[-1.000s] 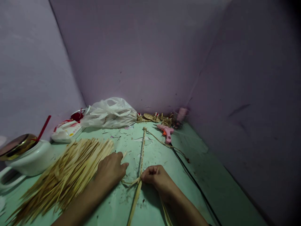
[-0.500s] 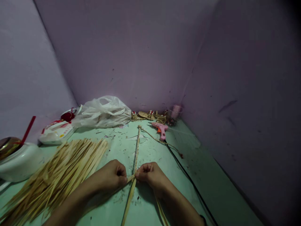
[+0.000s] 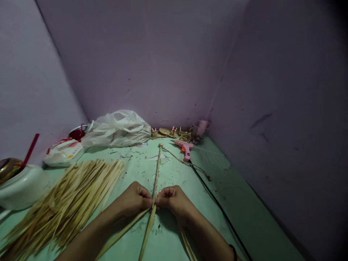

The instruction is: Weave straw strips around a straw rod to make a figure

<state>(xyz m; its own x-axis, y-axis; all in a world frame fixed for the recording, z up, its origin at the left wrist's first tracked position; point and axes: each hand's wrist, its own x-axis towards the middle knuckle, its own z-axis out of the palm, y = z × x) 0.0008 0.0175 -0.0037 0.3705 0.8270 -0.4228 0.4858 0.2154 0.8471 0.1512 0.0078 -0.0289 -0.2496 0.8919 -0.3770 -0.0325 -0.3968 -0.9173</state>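
A thin braid of straw-coloured strips point(image 3: 157, 174) runs from a knot at the back of the table down to my fingers. My left hand point(image 3: 137, 198) is closed in a pinch at the braid's lower end, from the left. Opposite it, almost touching, my right hand point(image 3: 172, 200) pinches the same spot. Loose flat strips point(image 3: 147, 232) fan out below: one to the left under my left forearm, one down the middle, and more on the right beneath my right wrist. The fingertips partly hide the crossing point.
A heap of dried strips point(image 3: 78, 199) lies on the left, beside a white pot point(image 3: 24, 188). Behind are a wipes pack point(image 3: 64, 152), a plastic bag point(image 3: 116, 128) and woven ornaments point(image 3: 165, 132). A pink glue gun point(image 3: 186, 149) with a black cord point(image 3: 214, 197) sits on the right.
My left hand has moved right, up against the braid and close to my right hand. The left strip now hangs down-left from the braid's end. My right hand has barely moved.
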